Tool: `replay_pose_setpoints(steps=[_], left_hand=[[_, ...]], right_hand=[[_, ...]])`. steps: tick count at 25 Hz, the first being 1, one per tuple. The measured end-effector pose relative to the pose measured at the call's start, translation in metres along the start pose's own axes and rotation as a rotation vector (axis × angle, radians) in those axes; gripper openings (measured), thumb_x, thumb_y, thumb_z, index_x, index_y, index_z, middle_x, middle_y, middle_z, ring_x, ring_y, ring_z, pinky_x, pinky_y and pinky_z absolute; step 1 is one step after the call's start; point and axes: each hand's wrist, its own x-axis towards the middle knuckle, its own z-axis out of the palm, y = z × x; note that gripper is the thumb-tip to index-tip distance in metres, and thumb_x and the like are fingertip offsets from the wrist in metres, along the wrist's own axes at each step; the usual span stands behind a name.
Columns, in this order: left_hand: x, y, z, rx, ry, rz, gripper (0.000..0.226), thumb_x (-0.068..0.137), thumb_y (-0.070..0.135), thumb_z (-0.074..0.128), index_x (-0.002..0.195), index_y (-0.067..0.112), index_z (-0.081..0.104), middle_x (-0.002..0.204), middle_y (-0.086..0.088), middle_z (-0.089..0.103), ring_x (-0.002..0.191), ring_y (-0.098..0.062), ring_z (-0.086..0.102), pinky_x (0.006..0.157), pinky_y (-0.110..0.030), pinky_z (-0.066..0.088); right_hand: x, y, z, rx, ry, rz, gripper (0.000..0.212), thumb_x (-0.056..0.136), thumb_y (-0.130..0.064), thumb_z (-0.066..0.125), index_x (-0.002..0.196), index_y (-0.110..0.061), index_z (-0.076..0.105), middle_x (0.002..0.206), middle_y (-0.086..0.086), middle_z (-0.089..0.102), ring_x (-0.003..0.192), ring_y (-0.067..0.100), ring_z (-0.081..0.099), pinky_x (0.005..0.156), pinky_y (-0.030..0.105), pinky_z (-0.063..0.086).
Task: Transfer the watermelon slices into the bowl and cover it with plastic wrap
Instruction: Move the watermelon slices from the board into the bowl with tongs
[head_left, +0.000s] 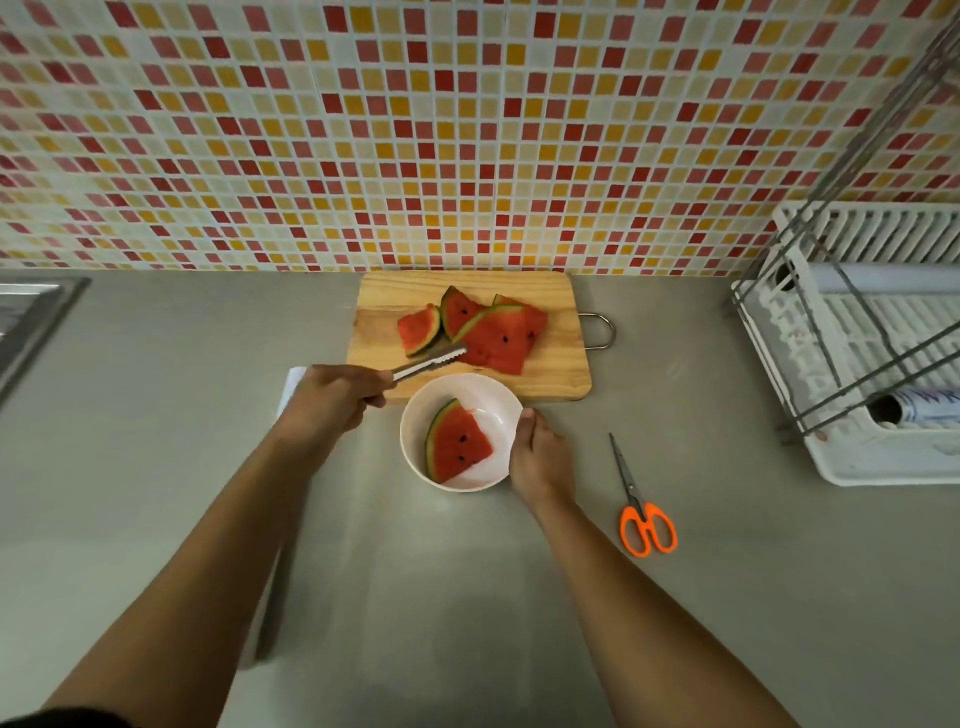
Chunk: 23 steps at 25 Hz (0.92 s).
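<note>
— Head view: where's the fruit?
— One watermelon slice (457, 441) lies in the bowl (498, 410); others (488, 332) on the cutting board (561, 364). My left hand (332, 400) grips tongs (431, 361), my right hand (540, 457) clasps the bowl's rim.

White bowl (415, 441), orange-handled scissors (647, 525)

A bowl (461, 431) is sitting on the counter (415, 571) just in front of a cutting board (550, 364), holding one watermelon slice (457, 441). More slices (483, 327) are lying on the board. Scissors (641, 506) are lying right of the bowl, a dish rack (862, 338) farther right.
</note>
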Motion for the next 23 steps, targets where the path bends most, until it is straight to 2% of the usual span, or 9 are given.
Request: replay_pose_setpoints(steps=[3,5,8,12,15,17,20,23], left_hand=[[-0.039,-0.025,-0.032,0.037,0.012,-0.029,0.022,0.078,0.014,0.069,0.057,0.012,0.073,0.049,0.004,0.058,0.039,-0.005,0.036,0.038,-0.014,0.027],[-0.057,-0.038,-0.032,0.112,0.064,-0.055,0.018,0.082,0.012,0.067,0.065,0.011,0.074,0.047,0.006,0.058,0.04,-0.005,0.037,0.039,-0.015,0.03],[-0.074,-0.048,-0.016,0.324,0.173,-0.052,0.016,0.085,0.021,0.066,0.076,0.011,0.076,0.058,0.002,0.064,0.048,-0.011,0.044,0.049,-0.023,0.035],[-0.089,-0.036,0.001,0.696,0.06,0.076,0.025,0.087,0.03,0.062,0.074,0.013,0.075,0.07,-0.005,0.069,0.063,-0.018,0.056,0.058,-0.026,0.043],[-0.088,-0.024,0.002,0.877,0.07,0.167,0.034,0.089,0.03,0.058,0.074,0.003,0.073,0.072,-0.014,0.068,0.074,-0.03,0.059,0.069,-0.036,0.048],[-0.085,-0.02,0.001,0.903,0.084,0.166,0.036,0.09,0.03,0.057,0.074,0.001,0.071,0.072,-0.016,0.067,0.075,-0.031,0.058,0.073,-0.039,0.049],[-0.075,-0.013,0.006,0.882,0.108,0.22,0.035,0.09,0.031,0.058,0.077,0.002,0.073,0.076,-0.014,0.069,0.071,-0.027,0.056,0.071,-0.035,0.047],[-0.038,0.002,0.018,0.689,0.094,0.197,0.032,0.088,0.03,0.058,0.074,0.005,0.071,0.073,-0.007,0.069,0.072,-0.024,0.058,0.07,-0.03,0.046]], right_hand=[[0.0,-0.001,0.0,-0.006,-0.013,0.025,0.045,0.098,-0.033,0.023,0.103,-0.008,0.06,0.105,0.023,0.065,0.097,0.04,0.059,0.079,0.039,0.044],[0.001,-0.002,0.0,-0.025,-0.012,0.033,0.046,0.099,-0.033,0.022,0.106,-0.006,0.059,0.111,0.024,0.064,0.103,0.04,0.057,0.083,0.039,0.043],[0.001,-0.004,0.0,-0.042,-0.007,0.028,0.045,0.099,-0.031,0.022,0.11,-0.005,0.058,0.115,0.024,0.062,0.106,0.039,0.057,0.085,0.038,0.043],[0.001,-0.005,0.0,-0.056,0.009,-0.03,0.044,0.099,-0.027,0.025,0.108,0.0,0.058,0.113,0.028,0.062,0.104,0.042,0.057,0.083,0.04,0.043],[0.0,-0.003,-0.001,-0.044,0.011,-0.068,0.043,0.099,-0.025,0.025,0.105,0.001,0.059,0.11,0.029,0.063,0.102,0.042,0.058,0.081,0.04,0.044],[0.0,-0.003,-0.001,-0.044,0.004,-0.068,0.043,0.099,-0.025,0.025,0.105,0.001,0.059,0.11,0.029,0.063,0.102,0.041,0.058,0.08,0.039,0.043],[0.001,-0.002,-0.001,-0.028,-0.005,-0.068,0.043,0.099,-0.026,0.025,0.103,-0.001,0.059,0.108,0.026,0.064,0.1,0.04,0.059,0.075,0.034,0.04],[0.001,-0.001,-0.001,-0.018,-0.004,-0.072,0.043,0.099,-0.027,0.024,0.101,-0.004,0.06,0.106,0.024,0.065,0.099,0.039,0.059,0.075,0.034,0.04]])
